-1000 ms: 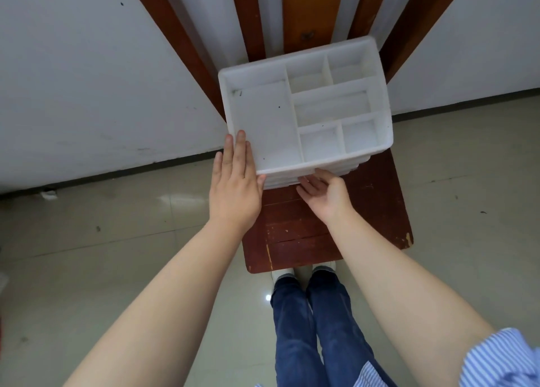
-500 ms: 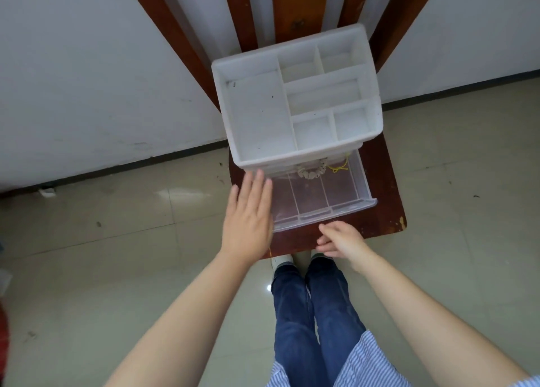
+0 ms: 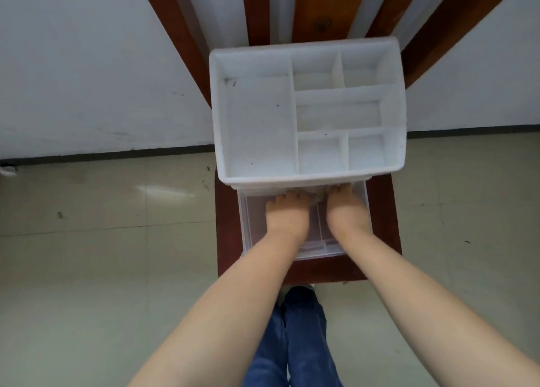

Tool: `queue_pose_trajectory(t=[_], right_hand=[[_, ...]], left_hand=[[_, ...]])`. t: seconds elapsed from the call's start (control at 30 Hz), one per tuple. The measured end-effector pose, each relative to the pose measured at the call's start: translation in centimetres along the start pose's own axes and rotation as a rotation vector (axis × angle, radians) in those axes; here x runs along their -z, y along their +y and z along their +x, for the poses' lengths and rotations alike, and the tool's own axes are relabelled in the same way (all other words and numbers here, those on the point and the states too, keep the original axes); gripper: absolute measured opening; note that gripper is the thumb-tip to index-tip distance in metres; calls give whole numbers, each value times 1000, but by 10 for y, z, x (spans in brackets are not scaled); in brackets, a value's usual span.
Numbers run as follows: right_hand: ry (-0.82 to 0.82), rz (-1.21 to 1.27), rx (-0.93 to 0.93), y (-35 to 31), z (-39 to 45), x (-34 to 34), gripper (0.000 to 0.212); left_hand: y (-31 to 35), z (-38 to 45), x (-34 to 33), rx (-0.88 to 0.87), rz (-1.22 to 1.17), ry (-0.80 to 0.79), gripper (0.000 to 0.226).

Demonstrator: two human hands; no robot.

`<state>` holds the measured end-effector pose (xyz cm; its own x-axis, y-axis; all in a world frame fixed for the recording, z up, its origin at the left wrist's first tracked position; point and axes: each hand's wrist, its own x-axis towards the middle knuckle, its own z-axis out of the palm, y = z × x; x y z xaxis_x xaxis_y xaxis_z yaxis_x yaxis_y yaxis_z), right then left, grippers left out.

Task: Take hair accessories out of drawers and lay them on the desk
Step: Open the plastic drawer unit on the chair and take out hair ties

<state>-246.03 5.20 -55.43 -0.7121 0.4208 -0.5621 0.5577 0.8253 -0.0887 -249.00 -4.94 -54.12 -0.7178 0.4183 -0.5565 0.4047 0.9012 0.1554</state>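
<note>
A white plastic organiser [image 3: 257,123] with several empty top compartments stands on a dark red wooden desk [image 3: 226,234]. Its clear drawer [image 3: 248,226] is pulled out toward me. Both my hands reach into the drawer's back part. My left hand [image 3: 287,213] and my right hand [image 3: 346,210] have their fingertips hidden under the organiser's front edge. A small pale hair accessory [image 3: 317,197] shows between the two hands. Whether either hand grips anything cannot be told.
The desk is small and narrow, with a pale tiled floor [image 3: 102,255] on both sides and a white wall [image 3: 87,65] behind. Dark wooden slats [image 3: 318,7] rise behind the organiser. My legs in blue jeans [image 3: 295,343] are below the desk's near edge.
The drawer was shut, then my right hand pulled it out. Both hands have since moved forward into the open drawer, toward its back.
</note>
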Motion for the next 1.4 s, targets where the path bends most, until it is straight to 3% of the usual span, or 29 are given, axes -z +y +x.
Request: queue_pose_trajectory(t=[0.13, 0.27, 0.3, 0.37, 0.47, 0.53, 0.63, 0.73, 0.83, 0.9, 1.0, 1.03, 1.1, 1.2, 1.3, 1.4], right_hand=[[-54, -118, 168, -2, -14, 9, 32], [-153, 239, 318, 4, -52, 34, 8], [-219, 344, 309, 9, -65, 37, 20], [-349, 477, 246, 18, -92, 36, 31], [-449, 380, 183, 20, -116, 17, 16], [-424, 444, 14, 12, -114, 4, 28], [-312, 546, -158, -7, -104, -4, 24], [-192, 602, -217, -14, -98, -7, 24], [-175, 694, -259, -11, -99, -6, 22], [-216, 943, -329, -12, -103, -4, 27], [-366, 1630, -539, -24, -106, 1, 35], [-394, 1723, -551, -27, -103, 3, 37], [-417, 1625, -462, -36, -92, 11, 45], [-394, 1227, -254, -53, -64, 27, 56], [-385, 942, -200, -56, -31, 44, 39], [-346, 551, 39, -34, -33, 62, 36]], left_hand=[[-12, -9, 2, 11, 21, -3, 33], [-33, -62, 27, -164, -190, 117, 23], [-40, -75, 33, -208, -221, 145, 20], [-53, -102, 38, -211, -260, 179, 23], [-65, -130, 32, -146, -300, 116, 15], [-68, -142, 24, -88, -311, 115, 19], [-69, -147, 21, -19, -340, 150, 22], [-69, -140, 27, 9, -360, 218, 20], [-64, -130, 37, 6, -331, 252, 20], [-61, -125, 41, 9, -327, 286, 19], [-57, -122, 41, 55, -330, 300, 18], [-57, -123, 40, 62, -314, 281, 18], [-60, -126, 38, 73, -256, 225, 19], [-69, -126, 39, 122, -194, 208, 20], [-75, -121, 46, 120, -133, 201, 21], [-65, -114, 57, 49, -110, 168, 24]])
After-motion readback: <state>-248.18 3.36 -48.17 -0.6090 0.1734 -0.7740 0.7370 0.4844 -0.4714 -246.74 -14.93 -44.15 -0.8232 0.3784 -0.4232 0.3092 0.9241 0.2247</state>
